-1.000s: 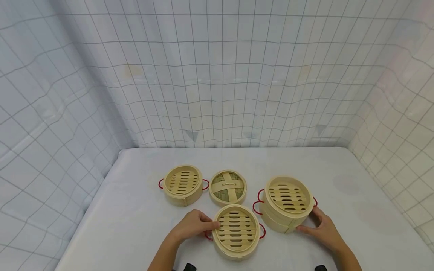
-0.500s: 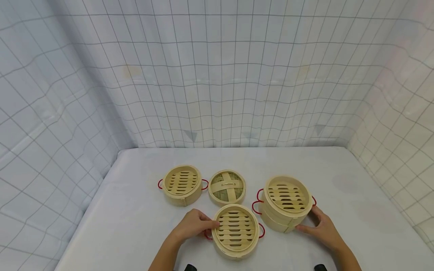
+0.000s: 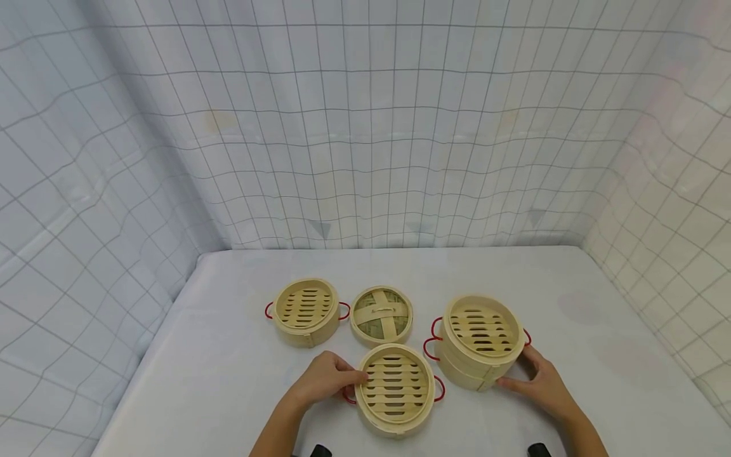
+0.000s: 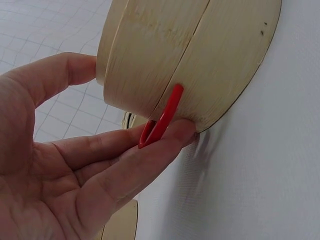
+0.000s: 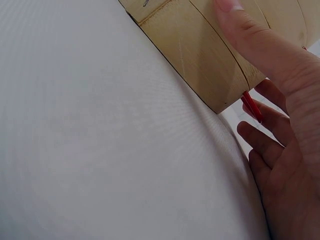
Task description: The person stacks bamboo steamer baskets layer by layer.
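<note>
Near the front of the table, my left hand (image 3: 327,381) holds the left side of a round bamboo steamer basket (image 3: 395,397) with a slatted floor. In the left wrist view, the thumb lies on its upper rim and the fingers are beside the red handle (image 4: 164,120), against the lower wall. To the right, two stacked bamboo steamer baskets (image 3: 474,365) have red handles on both sides. My right hand (image 3: 539,386) grips the stack at its right front. The right wrist view has the thumb pressed on the wall (image 5: 200,55), with the other fingers curled behind, around another red handle (image 5: 251,107).
A single bamboo steamer basket (image 3: 307,314) with red handles stands at the back left. Beside it is a woven bamboo lid (image 3: 374,312) with crossed strips, just behind the front basket. A white table (image 3: 228,362) bears everything, enclosed by grid-patterned white curtains (image 3: 365,127).
</note>
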The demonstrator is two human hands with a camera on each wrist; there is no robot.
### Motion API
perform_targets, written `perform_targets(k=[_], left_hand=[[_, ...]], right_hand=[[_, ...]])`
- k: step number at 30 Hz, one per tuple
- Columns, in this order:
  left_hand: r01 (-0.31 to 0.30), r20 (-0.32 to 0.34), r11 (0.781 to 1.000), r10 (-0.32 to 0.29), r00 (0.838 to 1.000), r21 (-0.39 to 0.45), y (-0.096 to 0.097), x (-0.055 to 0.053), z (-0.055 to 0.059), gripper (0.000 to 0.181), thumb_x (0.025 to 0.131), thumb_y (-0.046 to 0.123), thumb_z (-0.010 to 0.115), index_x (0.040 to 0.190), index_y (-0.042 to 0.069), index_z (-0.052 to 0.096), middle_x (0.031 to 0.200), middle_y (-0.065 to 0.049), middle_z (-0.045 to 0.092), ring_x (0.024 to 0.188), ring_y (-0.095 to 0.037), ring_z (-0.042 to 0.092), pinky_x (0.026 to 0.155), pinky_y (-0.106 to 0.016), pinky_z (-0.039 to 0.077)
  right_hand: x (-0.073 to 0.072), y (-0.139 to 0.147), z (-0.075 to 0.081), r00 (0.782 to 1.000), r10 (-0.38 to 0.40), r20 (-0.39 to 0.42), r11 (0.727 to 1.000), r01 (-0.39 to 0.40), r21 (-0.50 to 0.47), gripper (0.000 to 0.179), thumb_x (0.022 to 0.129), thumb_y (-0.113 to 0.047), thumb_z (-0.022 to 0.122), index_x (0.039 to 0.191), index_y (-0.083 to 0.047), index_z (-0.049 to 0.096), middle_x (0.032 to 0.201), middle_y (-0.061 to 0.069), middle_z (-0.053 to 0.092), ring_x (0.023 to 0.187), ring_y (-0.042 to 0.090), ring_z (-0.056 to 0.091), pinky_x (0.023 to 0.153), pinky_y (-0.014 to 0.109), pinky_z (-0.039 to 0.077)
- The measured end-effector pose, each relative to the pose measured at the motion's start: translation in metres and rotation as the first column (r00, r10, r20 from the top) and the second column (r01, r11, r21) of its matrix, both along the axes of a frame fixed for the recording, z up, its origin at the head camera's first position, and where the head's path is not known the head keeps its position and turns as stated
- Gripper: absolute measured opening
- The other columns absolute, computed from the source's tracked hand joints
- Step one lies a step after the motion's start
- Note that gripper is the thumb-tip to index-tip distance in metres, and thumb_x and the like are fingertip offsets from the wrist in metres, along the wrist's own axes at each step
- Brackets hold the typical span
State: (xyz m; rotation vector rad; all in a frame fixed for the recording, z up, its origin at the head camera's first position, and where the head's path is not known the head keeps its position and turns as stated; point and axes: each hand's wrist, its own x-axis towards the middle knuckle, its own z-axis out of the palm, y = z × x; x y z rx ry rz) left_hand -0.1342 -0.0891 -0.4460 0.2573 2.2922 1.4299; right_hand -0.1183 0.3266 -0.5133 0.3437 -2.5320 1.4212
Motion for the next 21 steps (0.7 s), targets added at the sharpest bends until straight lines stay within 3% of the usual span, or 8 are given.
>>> perform_targets(k=[12, 21], left_hand=[[-0.027, -0.028, 0.999, 0.026, 0.999, -0.04, -0.002, 0.004, 0.013, 0.027, 0.078, 0.031, 0.07, 0.075, 0.004, 0.073, 0.056, -0.001, 0.06, 0.052, -0.009, 0.054, 0.047, -0.024, 0.043], [0.011, -0.045, 1.0, -0.011, 0.999, 0.004, -0.008, 0.0, 0.029, 0.028, 0.08, 0.03, 0.068, 0.078, 0.003, 0.072, 0.06, -0.002, 0.063, 0.057, -0.013, 0.06, 0.053, -0.027, 0.051]], right_hand=[[0.0, -0.001, 0.0, 1.0, -0.016, 0.014, 1.0, 0.016, 0.023, 0.077, 0.064, -0.014, 0.084, 0.13, -0.001, 0.048, 0.128, -0.028, 0.036, 0.121, -0.012, 0.027, 0.093, 0.004, 0.02], [0.002, -0.002, 0.004, 1.0, -0.016, 0.026, 1.0, 0.016, 0.016, 0.077, 0.065, -0.016, 0.084, 0.131, -0.005, 0.048, 0.13, -0.024, 0.037, 0.122, -0.011, 0.027, 0.092, 0.004, 0.02]])
